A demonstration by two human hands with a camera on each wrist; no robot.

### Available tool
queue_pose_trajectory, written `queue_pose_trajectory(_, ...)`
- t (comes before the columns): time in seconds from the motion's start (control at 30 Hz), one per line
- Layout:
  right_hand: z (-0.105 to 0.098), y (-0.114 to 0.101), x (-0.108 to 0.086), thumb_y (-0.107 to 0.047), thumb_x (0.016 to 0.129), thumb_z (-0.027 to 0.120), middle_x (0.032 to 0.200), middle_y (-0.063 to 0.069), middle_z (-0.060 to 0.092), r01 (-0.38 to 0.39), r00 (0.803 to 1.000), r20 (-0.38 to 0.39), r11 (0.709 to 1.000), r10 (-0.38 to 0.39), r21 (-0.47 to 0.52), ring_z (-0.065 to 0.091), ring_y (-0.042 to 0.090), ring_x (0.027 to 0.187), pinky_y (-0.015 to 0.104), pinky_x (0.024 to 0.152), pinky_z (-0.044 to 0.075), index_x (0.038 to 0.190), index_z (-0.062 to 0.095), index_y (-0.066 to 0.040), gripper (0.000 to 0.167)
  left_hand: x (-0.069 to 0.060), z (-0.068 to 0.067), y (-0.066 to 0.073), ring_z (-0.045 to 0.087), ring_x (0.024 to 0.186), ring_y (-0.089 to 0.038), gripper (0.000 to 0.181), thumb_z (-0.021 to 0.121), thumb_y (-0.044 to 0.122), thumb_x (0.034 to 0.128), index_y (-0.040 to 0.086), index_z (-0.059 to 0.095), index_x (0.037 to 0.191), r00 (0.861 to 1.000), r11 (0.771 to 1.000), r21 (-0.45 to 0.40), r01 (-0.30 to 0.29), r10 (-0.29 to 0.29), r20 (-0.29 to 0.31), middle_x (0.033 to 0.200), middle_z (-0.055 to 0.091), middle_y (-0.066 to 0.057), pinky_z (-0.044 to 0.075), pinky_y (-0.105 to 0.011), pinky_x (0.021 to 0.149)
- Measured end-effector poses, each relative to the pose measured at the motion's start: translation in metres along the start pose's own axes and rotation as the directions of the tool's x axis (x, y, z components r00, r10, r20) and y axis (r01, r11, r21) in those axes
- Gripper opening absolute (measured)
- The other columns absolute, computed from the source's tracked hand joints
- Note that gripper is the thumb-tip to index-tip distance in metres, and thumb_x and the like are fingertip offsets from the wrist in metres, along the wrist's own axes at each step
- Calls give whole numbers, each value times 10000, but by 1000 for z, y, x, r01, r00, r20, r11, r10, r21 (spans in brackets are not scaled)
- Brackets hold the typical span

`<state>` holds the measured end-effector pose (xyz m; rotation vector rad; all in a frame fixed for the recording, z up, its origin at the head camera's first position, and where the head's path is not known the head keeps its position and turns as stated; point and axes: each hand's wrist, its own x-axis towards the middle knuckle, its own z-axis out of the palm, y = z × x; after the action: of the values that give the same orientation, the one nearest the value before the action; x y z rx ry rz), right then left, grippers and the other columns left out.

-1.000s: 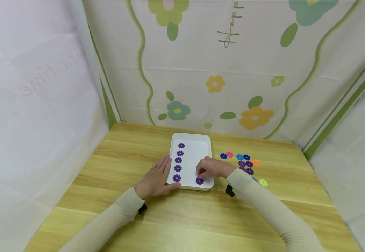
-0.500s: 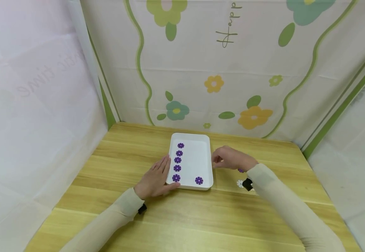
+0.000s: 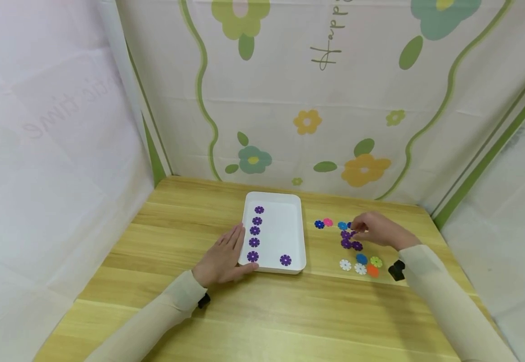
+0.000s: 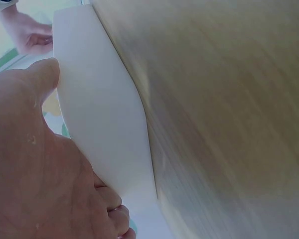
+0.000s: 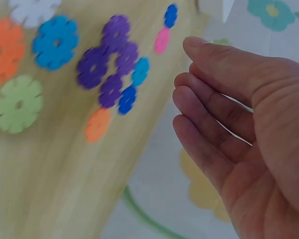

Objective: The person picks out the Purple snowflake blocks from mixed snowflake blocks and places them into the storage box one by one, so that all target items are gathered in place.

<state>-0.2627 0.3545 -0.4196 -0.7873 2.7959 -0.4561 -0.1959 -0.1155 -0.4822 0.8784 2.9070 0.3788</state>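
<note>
A shallow white tray (image 3: 277,234) holds a column of several purple snowflake discs (image 3: 254,242) along its left side. Another purple disc (image 3: 285,260) lies alone in its near right corner. My left hand (image 3: 222,256) rests against the tray's left side, fingers extended, thumb at the near rim; the left wrist view shows the tray's outer wall (image 4: 102,99) beside it. Over the loose purple discs (image 3: 346,244) on the table hovers my right hand (image 3: 380,231). In the right wrist view its loosely bent fingers (image 5: 207,144) hold nothing, apart from the purple discs (image 5: 92,68).
Around the loose purple discs on the wooden table (image 3: 262,317) lie blue (image 3: 361,259), pink (image 3: 328,222), white (image 3: 345,265), yellow-green (image 3: 376,262) and orange discs (image 3: 373,271). A flower-patterned cloth (image 3: 271,90) hangs behind the table.
My right hand has let go of the purple disc in the tray's near right corner and moved right, over the loose discs. The left hand stays at the tray.
</note>
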Motion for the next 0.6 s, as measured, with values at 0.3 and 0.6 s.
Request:
queue_pose_trajectory(0.3, 28, 32, -17, -93, 954, 766, 1033, 109, 775, -105, 994, -18, 992, 106, 63, 724, 201, 919, 405, 828, 645, 1156, 747, 54, 250, 0, -3, 1, 142, 1645, -408, 1063, 432, 721, 1035, -83, 118, 1656, 998, 999, 38, 23, -25, 49, 1754, 78, -265, 216, -541, 1331)
queue_pose_trajectory(0.6, 49, 39, -15, -119, 958, 777, 1000, 57, 769, -150, 988, -4, 983, 151, 105, 709, 150, 889, 355, 785, 642, 1125, 759, 2, 207, 1, -2, 1, 118, 1650, -404, 1072, 443, 725, 1028, -85, 127, 1655, 999, 999, 26, 18, -19, 41, 1758, 57, -257, 205, -546, 1333)
